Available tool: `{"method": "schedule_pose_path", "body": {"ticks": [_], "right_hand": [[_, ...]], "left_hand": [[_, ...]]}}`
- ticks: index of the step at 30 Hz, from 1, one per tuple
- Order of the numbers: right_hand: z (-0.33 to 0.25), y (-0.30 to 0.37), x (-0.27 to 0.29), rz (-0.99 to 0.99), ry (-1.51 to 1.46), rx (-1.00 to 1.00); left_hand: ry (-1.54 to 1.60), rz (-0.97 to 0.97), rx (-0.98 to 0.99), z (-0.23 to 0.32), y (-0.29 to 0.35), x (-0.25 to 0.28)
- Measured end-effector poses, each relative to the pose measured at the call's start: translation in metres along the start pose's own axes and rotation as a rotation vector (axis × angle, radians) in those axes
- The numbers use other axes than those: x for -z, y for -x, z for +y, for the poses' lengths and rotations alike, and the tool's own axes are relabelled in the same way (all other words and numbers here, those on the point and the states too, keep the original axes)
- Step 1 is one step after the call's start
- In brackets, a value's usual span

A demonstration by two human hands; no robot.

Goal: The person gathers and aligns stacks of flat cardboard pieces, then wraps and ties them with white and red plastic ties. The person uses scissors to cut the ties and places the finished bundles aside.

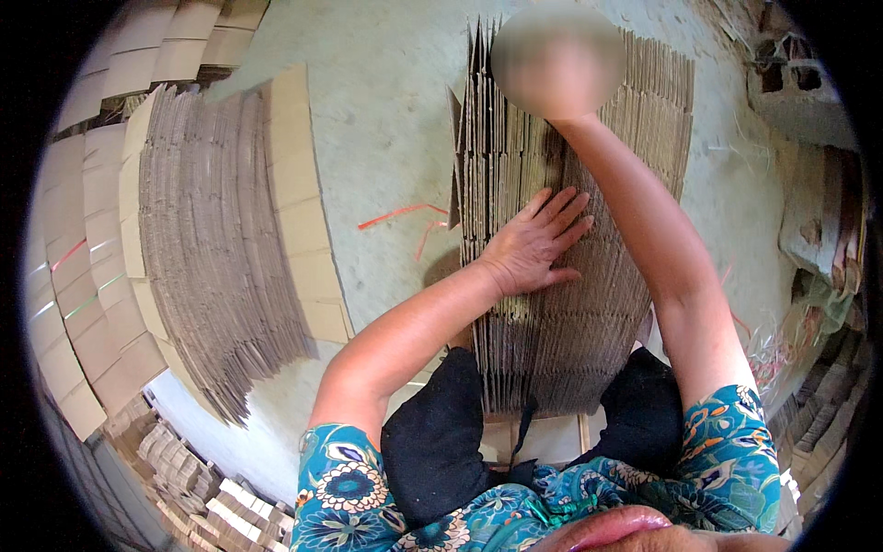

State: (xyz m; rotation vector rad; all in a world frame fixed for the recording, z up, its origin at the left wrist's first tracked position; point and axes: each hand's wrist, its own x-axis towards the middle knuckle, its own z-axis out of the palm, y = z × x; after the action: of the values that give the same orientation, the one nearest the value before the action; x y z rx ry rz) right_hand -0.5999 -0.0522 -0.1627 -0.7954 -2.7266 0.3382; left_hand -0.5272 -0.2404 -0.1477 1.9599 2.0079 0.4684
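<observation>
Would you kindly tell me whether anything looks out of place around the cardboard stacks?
Yes: a loose red strip lies on the floor, left of the cardboard stack under the left hand, looking like stray scrap. More tangled strands lie at far right.

Centre stack point(570, 350): corrug. cardboard, matt, cut edges rough. L. stack point(212, 221): same matl., outer faces smooth. Floor point(395, 147): hard, smooth, dull. Red strip point(400, 215): thin, smooth plastic. Trousers point(432, 423): blk. cloth, matt. Sleeve point(727, 446): printed cloth, smooth. Hollow block point(782, 81): rough, prob. concrete, unclear nr. rim of view.
</observation>
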Motion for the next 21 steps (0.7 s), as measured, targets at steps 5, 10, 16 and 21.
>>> {"method": "schedule_pose_path", "body": {"ticks": [5, 10, 16, 21], "right_hand": [[0.019, -0.014, -0.039, 0.098, -0.056, 0.026], [0.006, -0.013, -0.029, 0.001, -0.032, 0.009], [-0.024, -0.002, 0.001, 0.022, 0.093, -0.037], [-0.026, 0.002, -0.01, 0.026, 0.083, 0.012]], "left_hand": [[0.026, 0.032, -0.035, -0.001, -0.005, -0.005], [0.033, 0.045, -0.035, -0.001, -0.002, -0.004], [0.026, 0.113, -0.062, 0.0, -0.004, -0.01], [0.088, 0.169, -0.055, -0.005, 0.005, -0.005]]}}
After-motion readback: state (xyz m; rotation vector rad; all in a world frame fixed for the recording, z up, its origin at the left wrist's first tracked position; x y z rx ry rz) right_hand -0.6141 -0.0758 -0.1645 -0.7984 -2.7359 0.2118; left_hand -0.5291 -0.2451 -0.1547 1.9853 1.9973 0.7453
